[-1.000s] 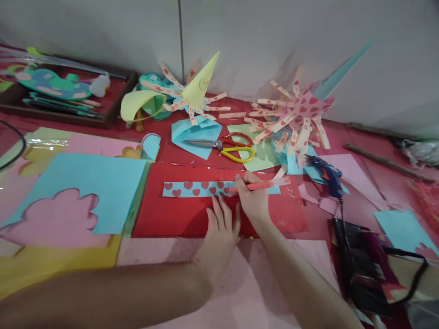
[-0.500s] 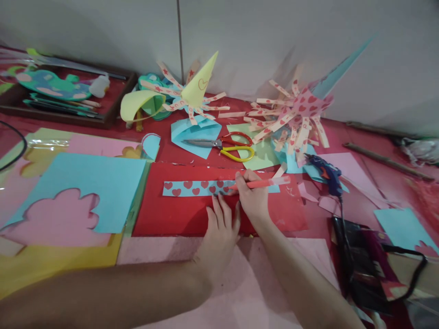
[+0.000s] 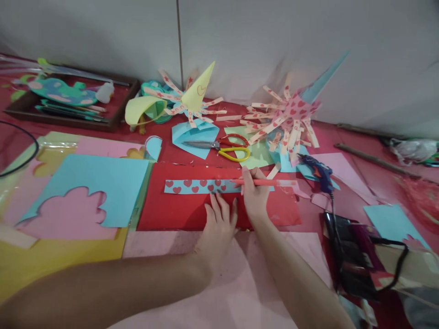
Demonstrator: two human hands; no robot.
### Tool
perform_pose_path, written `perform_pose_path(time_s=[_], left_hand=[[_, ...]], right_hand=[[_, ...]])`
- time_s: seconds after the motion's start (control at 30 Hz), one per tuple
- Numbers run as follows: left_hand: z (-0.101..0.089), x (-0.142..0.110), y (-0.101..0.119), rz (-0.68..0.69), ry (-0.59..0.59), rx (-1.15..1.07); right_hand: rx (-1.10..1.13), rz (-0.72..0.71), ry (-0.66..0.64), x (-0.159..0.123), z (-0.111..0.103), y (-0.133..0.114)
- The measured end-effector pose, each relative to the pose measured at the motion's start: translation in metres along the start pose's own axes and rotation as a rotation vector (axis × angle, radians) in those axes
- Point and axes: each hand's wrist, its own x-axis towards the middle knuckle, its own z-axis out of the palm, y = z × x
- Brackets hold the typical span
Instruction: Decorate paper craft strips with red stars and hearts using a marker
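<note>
A light blue paper strip (image 3: 181,186) with red hearts along its left part lies on a red board (image 3: 171,212). My left hand (image 3: 219,219) rests on the board with fingers spread, its fingertips at the strip's lower edge. In my right hand (image 3: 255,194) is a red pen (image 3: 269,182), pinched between thumb and fingers and held almost level. The pen's tip is over the strip, just right of the last hearts. My right hand hides part of the strip.
Scissors (image 3: 219,146) lie behind the board, near paper cones (image 3: 199,89) with curled strips. A glue gun (image 3: 318,172) and its cord are on the right. Cut paper sheets (image 3: 113,173) lie left, with a wooden tray (image 3: 115,119) behind. A black wallet (image 3: 353,269) sits front right.
My right hand and the pen have moved slightly right along the strip, and the pen lies more level. Another heart shows near the tip. My left hand stays on the strip's edge.
</note>
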Motion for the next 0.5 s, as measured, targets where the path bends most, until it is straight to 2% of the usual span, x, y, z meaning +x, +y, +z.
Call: perform_pose_path(time_s=[0.13, 0.27, 0.5], left_hand=[[-0.0015, -0.0012, 0.0022, -0.001, -0.019, 0.059], [-0.0016, -0.0014, 0.0057, -0.029, -0.013, 0.042], [-0.0077, 0.0009, 0.0054, -0.068, -0.007, -0.084]], right_hand=[[-0.02, 0.01, 0.037, -0.0011, -0.0014, -0.0027], [0.015, 0.104, 0.089, 0.0015, -0.0009, -0.0004], [0.121, 0.132, 0.044, 0.0059, -0.0017, 0.0051]])
